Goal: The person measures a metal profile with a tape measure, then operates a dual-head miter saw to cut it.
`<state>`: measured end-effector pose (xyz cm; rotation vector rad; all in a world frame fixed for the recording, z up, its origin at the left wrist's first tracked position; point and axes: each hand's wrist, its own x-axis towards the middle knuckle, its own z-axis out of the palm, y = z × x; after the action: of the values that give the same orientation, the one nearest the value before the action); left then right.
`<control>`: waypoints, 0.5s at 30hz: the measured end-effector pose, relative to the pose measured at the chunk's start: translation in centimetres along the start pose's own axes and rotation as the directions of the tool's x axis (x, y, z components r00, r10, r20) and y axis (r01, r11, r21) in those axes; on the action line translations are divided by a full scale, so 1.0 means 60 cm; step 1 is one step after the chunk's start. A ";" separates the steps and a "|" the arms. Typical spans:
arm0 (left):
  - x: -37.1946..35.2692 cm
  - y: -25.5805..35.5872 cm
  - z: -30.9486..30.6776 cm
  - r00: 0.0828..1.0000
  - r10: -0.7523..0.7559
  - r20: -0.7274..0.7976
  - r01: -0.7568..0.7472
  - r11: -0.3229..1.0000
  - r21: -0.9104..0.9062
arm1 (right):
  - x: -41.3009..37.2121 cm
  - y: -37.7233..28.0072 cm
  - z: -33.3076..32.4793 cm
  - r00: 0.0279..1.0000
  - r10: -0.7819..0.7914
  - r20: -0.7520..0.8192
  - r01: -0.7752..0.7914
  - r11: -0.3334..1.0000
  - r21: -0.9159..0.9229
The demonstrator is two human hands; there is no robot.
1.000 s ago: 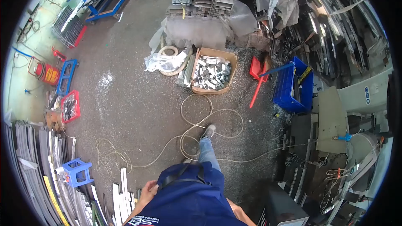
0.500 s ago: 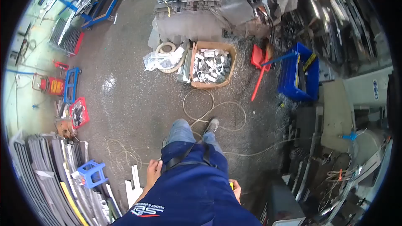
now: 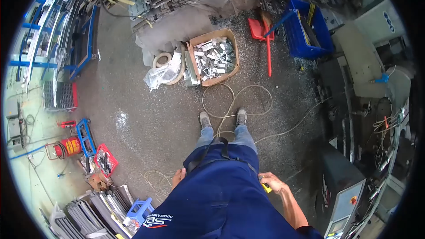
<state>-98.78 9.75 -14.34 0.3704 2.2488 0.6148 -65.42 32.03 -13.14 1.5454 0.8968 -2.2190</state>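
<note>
Floor [image 3: 217, 102] between shoes [image 3: 205, 120] and carton [image 3: 235, 58] holds a looped hose [image 3: 272, 101].

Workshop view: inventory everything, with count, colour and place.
cardboard box: one, brown, upper centre
small pieces: many, white and grey, inside it
dustpan: one, red, right of box
large crate: one, blue, upper right
basket: one, red, left
stool: one, blue, lower left
long strips: many, grey, lower left
cabinet: one, dark grey, lower right
small object: one, yellow, right hand
shoes: two, grey, centre
left hand, right hand: bare, beside waist
</note>
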 end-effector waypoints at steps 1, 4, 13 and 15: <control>0.002 0.006 -0.008 1.000 -0.018 -0.021 0.017 1.000 -0.022 | 0.041 0.049 -0.019 0.980 0.043 0.194 -0.055 0.997 0.053; -0.012 -0.016 -0.037 1.000 -0.006 -0.012 0.003 0.978 -0.209 | 0.014 0.006 0.004 0.976 0.058 0.210 -0.047 0.997 -0.061; -0.025 0.011 -0.084 0.977 -0.120 0.178 0.190 0.871 -0.453 | 0.000 -0.088 0.016 0.989 -0.034 0.145 0.026 0.998 0.055; 0.026 0.010 -0.075 0.981 -0.135 0.137 0.181 0.890 -0.418 | 0.060 -0.081 -0.005 0.995 -0.101 -0.003 0.097 0.949 0.301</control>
<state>-103.11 9.55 -12.28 -0.0046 1.9492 0.9542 -69.33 36.33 -14.95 1.6434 0.6680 -2.5312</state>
